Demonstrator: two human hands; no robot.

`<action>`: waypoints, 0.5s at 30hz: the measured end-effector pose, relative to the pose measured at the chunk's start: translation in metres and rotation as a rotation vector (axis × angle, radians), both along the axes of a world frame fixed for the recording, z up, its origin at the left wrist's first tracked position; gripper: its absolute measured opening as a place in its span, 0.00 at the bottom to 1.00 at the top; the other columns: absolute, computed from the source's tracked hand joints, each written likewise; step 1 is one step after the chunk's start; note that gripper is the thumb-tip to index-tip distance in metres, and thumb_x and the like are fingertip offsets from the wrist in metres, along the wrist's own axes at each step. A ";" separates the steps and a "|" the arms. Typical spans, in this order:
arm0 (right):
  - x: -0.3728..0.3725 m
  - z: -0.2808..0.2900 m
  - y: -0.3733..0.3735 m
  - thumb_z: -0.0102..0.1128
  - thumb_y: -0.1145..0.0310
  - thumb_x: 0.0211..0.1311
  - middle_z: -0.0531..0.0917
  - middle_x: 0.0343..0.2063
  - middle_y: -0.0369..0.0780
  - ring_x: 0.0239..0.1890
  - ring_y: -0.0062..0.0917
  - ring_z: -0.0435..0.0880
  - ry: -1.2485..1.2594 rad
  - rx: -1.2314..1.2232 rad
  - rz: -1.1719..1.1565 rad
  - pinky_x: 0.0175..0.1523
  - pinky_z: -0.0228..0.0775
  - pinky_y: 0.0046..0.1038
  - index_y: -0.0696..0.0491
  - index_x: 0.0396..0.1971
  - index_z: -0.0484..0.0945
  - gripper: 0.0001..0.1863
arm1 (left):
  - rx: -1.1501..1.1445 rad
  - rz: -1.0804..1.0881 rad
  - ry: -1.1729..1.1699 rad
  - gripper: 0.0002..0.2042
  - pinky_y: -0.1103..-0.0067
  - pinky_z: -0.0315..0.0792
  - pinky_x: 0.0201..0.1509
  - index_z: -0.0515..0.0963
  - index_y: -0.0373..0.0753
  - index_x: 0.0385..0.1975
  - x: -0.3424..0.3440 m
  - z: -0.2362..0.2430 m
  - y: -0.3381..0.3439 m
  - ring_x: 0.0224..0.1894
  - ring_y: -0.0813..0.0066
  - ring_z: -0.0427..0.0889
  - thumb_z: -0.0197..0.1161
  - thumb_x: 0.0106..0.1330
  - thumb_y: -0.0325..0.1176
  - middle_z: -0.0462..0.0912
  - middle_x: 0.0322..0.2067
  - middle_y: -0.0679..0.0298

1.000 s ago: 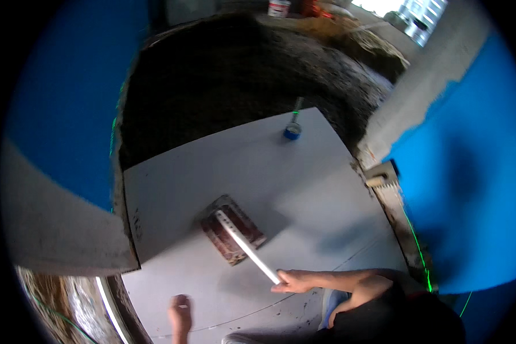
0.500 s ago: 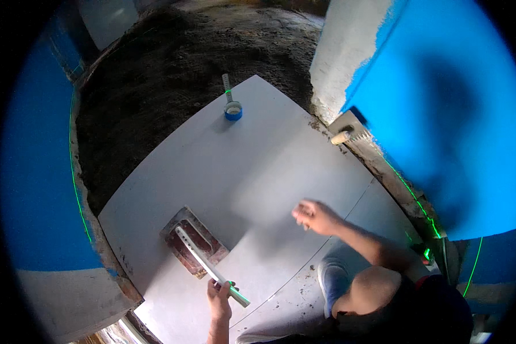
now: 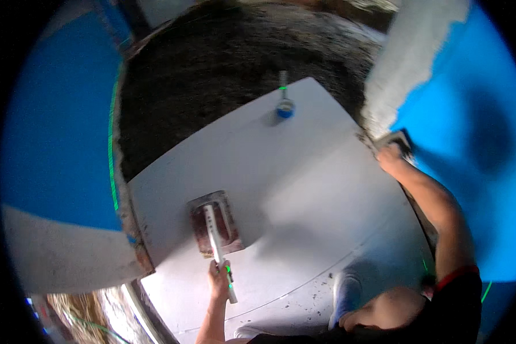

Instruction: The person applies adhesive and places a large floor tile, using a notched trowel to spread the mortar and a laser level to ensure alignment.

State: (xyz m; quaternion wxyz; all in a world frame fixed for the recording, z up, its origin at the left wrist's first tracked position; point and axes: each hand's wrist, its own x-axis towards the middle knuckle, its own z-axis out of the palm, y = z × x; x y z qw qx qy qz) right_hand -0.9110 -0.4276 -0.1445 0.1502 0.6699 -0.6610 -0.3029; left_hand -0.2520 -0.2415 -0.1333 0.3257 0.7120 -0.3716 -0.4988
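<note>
My left hand point(image 3: 218, 280) is closed around the lower end of a white bar point(image 3: 214, 236) with small holes along its upper part. The bar's far end overlaps a worn rectangular pad, dark red with a grey frame point(image 3: 233, 238), on the large pale slab point(image 3: 304, 172). Whether bar and pad are joined, I cannot tell. Out to the right, at the slab's edge by the blue wall, my right hand point(image 3: 389, 157) is closed on a notched trowel point(image 3: 398, 138). Its fingers cover the handle and are somewhat blurred.
Near the slab's far corner stands a small round blue-and-white item point(image 3: 285, 109) with a grey strip point(image 3: 283, 80) behind it. Dark rough ground point(image 3: 212, 80) lies beyond. Blue walls point(image 3: 63, 132) flank both sides, with green laser lines. My shoe point(image 3: 346, 292) rests on the near floor.
My right hand has reached out to the right and taken hold of the notched trowel. My left hand keeps hold of the white bar. The whole view has shifted and turned.
</note>
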 end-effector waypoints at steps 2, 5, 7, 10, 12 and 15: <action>-0.040 -0.014 0.027 0.57 0.69 0.55 0.86 0.29 0.37 0.38 0.32 0.83 -0.109 -0.141 0.214 0.40 0.64 0.40 0.44 0.24 0.85 0.07 | -0.010 -0.037 -0.171 0.12 0.76 0.69 0.23 0.74 0.35 0.40 0.005 -0.008 0.001 0.21 0.79 0.74 0.63 0.66 0.36 0.75 0.21 0.65; -0.048 -0.001 0.068 0.57 0.69 0.55 0.84 0.21 0.35 0.33 0.31 0.84 0.003 -0.129 0.039 0.38 0.66 0.37 0.44 0.24 0.83 0.07 | 0.127 -0.054 -0.253 0.15 0.75 0.69 0.24 0.73 0.33 0.44 0.020 0.028 0.005 0.22 0.78 0.74 0.63 0.65 0.37 0.76 0.22 0.64; -0.040 0.016 0.092 0.58 0.69 0.55 0.85 0.25 0.36 0.33 0.31 0.85 0.018 -0.142 0.016 0.37 0.69 0.35 0.47 0.28 0.84 0.05 | 0.138 -0.029 -0.257 0.16 0.75 0.69 0.24 0.73 0.34 0.46 0.041 0.032 0.024 0.22 0.78 0.74 0.63 0.65 0.37 0.76 0.21 0.64; 0.032 0.124 0.123 0.59 0.66 0.60 0.86 0.34 0.42 0.36 0.34 0.86 -0.051 -0.147 -0.084 0.39 0.73 0.37 0.54 0.40 0.81 0.11 | 0.120 0.006 -0.272 0.17 0.78 0.68 0.22 0.71 0.34 0.49 0.072 0.039 0.058 0.19 0.80 0.72 0.63 0.66 0.37 0.75 0.21 0.66; 0.042 0.166 0.143 0.59 0.63 0.64 0.85 0.40 0.46 0.40 0.39 0.85 -0.140 -0.193 -0.214 0.44 0.73 0.40 0.57 0.49 0.77 0.18 | 0.108 0.055 -0.251 0.17 0.79 0.67 0.21 0.71 0.34 0.50 0.069 0.026 0.068 0.19 0.81 0.71 0.62 0.67 0.36 0.75 0.20 0.67; 0.060 0.165 0.150 0.58 0.56 0.69 0.80 0.50 0.55 0.54 0.50 0.78 -0.599 -0.205 -0.485 0.58 0.70 0.43 0.62 0.61 0.68 0.30 | 0.119 0.181 -0.292 0.16 0.80 0.64 0.19 0.71 0.36 0.50 0.114 0.023 0.100 0.18 0.83 0.70 0.62 0.67 0.34 0.73 0.20 0.69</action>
